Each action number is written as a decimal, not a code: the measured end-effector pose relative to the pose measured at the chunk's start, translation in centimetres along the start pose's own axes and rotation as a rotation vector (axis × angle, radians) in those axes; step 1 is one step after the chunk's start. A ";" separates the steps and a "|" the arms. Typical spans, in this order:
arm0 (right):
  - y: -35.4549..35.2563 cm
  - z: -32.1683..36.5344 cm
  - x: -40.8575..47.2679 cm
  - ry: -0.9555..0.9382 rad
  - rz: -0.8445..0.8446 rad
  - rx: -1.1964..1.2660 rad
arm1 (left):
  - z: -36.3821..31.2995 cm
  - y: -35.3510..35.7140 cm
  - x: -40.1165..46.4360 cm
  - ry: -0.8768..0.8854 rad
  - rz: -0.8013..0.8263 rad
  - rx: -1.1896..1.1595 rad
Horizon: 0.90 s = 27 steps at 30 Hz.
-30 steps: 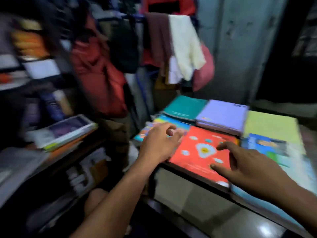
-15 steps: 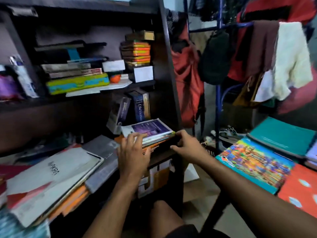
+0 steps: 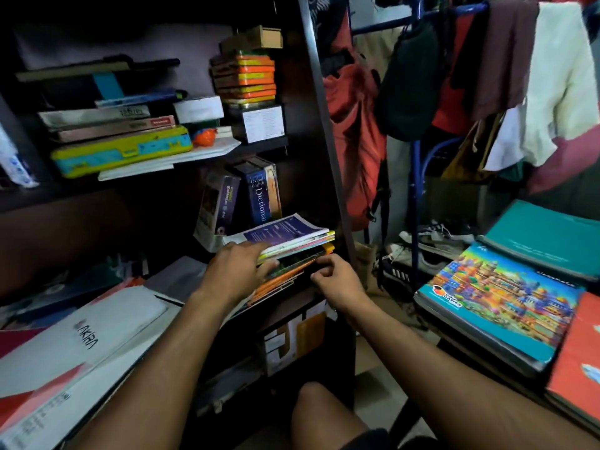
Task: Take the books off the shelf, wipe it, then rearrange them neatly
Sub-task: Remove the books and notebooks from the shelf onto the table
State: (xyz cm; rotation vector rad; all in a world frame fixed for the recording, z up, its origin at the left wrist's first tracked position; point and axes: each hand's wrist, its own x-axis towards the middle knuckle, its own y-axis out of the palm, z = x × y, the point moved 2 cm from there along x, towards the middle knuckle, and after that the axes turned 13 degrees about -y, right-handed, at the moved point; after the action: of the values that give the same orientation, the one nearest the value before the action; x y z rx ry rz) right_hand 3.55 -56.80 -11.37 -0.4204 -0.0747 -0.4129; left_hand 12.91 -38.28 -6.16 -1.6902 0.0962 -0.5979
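Left hand (image 3: 238, 271) lay on the book stack (image 3: 292, 246) on the shelf (image 3: 321, 125), fingers curled round its edge. Right hand (image 3: 337, 280) pinched the stack's lower corner

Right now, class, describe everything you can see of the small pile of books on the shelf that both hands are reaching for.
The pile of books lies flat at the right end of a dark shelf, in front of two upright books. Its top book has a purple and white paper cover; below it show thin yellow, pink, green and orange edges. The upper part is tilted up. The left hand rests on its near left edge, with fingers between the layers. The right hand pinches at its lower right corner.
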 end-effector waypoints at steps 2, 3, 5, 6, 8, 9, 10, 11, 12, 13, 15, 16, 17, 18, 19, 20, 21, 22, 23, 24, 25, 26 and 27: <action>0.3 0.2 -0.1 0.014 0.012 0.005 | 0.0 0.0 0.0 0.032 -0.019 0.021; 0.3 0.3 -0.3 0.014 0.012 0.010 | 0.1 0.1 0.1 0.037 -0.018 0.024; 0.1 0.2 -0.6 0.004 0.009 0.032 | 0.3 0.2 0.3 0.038 -0.012 0.024; 0.0 0.2 -0.8 -0.005 0.015 0.048 | 0.4 0.2 0.3 0.045 -0.005 0.015; -0.4 0.2 -1.3 -0.031 0.044 0.069 | 0.5 0.2 -0.1 0.050 0.023 -0.028; -0.6 0.2 -1.5 -0.048 0.065 0.069 | 0.4 0.2 -0.6 0.045 0.038 -0.042; -0.7 0.3 -1.7 -0.060 0.092 0.065 | 0.3 0.1 -0.9 0.032 0.049 -0.039; -0.7 0.4 -1.7 -0.068 0.123 0.053 | 0.2 0.2 -1.0 0.015 0.056 -0.027; -0.7 0.6 -1.8 -0.073 0.152 0.042 | 0.0 0.2 -1.2 0.001 0.057 -0.012; -0.9 0.8 -2.2 -0.081 0.173 0.033 | -0.3 0.0 -1.3 -0.007 0.056 -0.001; -1.2 0.7 -3.3 -0.107 0.200 0.005 | -0.7 -0.3 -1.5 -0.027 0.048 0.013; -1.4 0.6 -3.9 -0.134 0.205 -0.017 | -0.9 -0.5 -1.6 -0.032 0.046 0.043; -1.7 0.4 -4.6 -0.164 0.207 -0.037 | -1.1 -0.5 -1.7 -0.021 0.039 0.094; -2.1 0.1 -5.5 -0.194 0.197 -0.034 | -1.5 -0.7 -1.9 0.012 0.032 0.175; -2.5 -0.5 -6.3 -0.216 0.183 -0.012 | -1.9 -0.8 -2.1 0.056 0.026 0.255; -3.0 -1.3 -7.2 -0.228 0.161 0.031 | -2.3 -1.0 -2.2 0.100 0.019 0.318; -3.3 -2.3 -8.0 -0.234 0.136 0.075 | -2.7 -1.5 -2.4 0.130 0.016 0.347; -3.6 -3.3 -8.8 -0.228 0.113 0.117 | -3.0 -2.0 -2.7 0.141 0.016 0.348; -3.9 -4.3 -9.5 -0.212 0.095 0.169 | -3.3 -2.6 -2.9 0.142 0.016 0.337; -4.1 -5.2 -10.1 -0.179 0.083 0.237 | -3.7 -3.4 -3.4 0.142 0.008 0.317; -4.3 -5.6 -10.4 -0.148 0.078 0.306 | -4.2 -4.2 -3.9 0.142 -0.014 0.285; -4.4 -5.6 -10.4 -0.123 0.076 0.363 | -4.7 -5.2 -4.5 0.143 -0.053 0.230; -4.5 -5.4 -10.2 -0.112 0.067 0.405 | -5.1 -6.3 -5.4 0.145 -0.107 0.150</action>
State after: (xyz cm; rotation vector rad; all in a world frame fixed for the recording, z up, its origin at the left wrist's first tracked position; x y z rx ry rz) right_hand -7.64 -58.99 -16.18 -0.0459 -0.2482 -0.2985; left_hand 4.36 -39.35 -1.57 -1.5121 0.0636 -0.7888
